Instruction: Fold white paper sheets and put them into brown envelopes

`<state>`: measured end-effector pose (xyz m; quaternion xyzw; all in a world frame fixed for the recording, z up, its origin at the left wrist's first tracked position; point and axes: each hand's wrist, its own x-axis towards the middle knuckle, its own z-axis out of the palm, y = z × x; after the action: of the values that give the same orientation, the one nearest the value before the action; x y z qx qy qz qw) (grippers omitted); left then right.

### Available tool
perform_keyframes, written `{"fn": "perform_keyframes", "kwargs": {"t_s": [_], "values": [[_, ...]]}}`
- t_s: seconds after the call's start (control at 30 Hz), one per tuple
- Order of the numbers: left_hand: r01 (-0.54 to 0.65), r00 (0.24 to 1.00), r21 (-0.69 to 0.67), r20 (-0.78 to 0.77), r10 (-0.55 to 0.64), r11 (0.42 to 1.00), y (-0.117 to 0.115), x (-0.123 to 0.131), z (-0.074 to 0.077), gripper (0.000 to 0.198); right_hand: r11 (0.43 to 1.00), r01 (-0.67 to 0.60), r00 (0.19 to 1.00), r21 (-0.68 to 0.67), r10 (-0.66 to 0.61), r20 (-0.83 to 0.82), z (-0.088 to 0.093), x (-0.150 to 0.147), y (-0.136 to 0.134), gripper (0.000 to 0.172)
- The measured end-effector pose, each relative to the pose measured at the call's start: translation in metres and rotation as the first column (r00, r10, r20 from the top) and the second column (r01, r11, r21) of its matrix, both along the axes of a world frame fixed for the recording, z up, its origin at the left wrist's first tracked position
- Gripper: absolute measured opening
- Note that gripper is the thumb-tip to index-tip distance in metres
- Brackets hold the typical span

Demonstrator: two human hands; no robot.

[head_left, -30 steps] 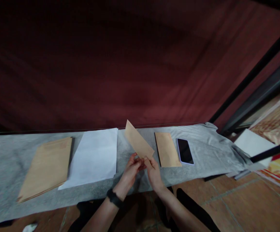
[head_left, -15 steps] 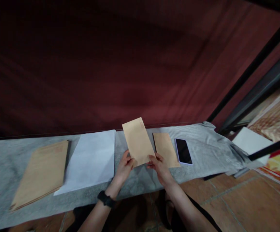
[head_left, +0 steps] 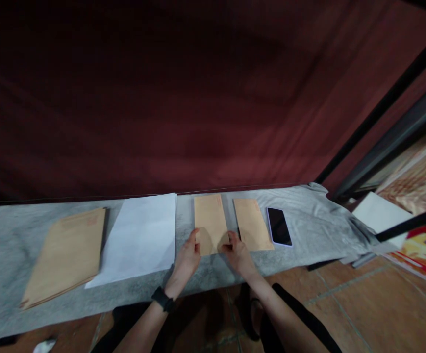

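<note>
A small brown paper envelope (head_left: 210,215) with faint red print at its upper right lies flat, or almost flat, on the grey cloth. My left hand (head_left: 189,252), below a black wristwatch, pinches its lower left edge. At the lower right edge my right hand (head_left: 237,251) has its fingers closed on the same envelope. Just right of that hand lies a pile of similar small envelopes (head_left: 253,225), with a dark edge showing along its left side. To the left of my left hand is a stack of white paper sheets (head_left: 141,238).
A smartphone (head_left: 279,226) in a pale purple case lies right of the envelopes. Large brown envelopes (head_left: 67,252) are stacked at the left. The grey cloth (head_left: 312,225) covers a narrow surface against a dark red curtain (head_left: 198,122). Black bars (head_left: 367,117) stand at the right.
The envelope has come down from a raised, tilted position onto the cloth and straightened. Both hands have stayed on its lower edges.
</note>
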<state>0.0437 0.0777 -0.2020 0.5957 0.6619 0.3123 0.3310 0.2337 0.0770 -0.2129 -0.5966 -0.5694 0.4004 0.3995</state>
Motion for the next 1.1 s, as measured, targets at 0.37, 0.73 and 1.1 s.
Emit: {"fn": "perform_keyframes", "kwargs": {"t_s": [0.37, 0.73, 1.1], "values": [[0.052, 0.907, -0.108, -0.41, -0.092, 0.993, -0.002, 0.004, 0.015, 0.049, 0.853, -0.407, 0.718, 0.326, 0.077, 0.692, 0.005, -0.012, -0.019, 0.052], [0.214, 0.788, 0.208, -0.614, -0.043, 0.954, -0.014, 0.016, 0.012, 0.038, 0.829, -0.491, 0.621, 0.267, 0.118, 0.775, -0.011, -0.019, -0.029, 0.059], [0.576, 0.628, 0.13, -0.703, -0.335, 0.807, 0.074, 0.046, -0.013, 0.053, 0.875, -0.478, 0.677, 0.077, 0.311, 0.667, -0.002, -0.021, -0.02, 0.063]]}}
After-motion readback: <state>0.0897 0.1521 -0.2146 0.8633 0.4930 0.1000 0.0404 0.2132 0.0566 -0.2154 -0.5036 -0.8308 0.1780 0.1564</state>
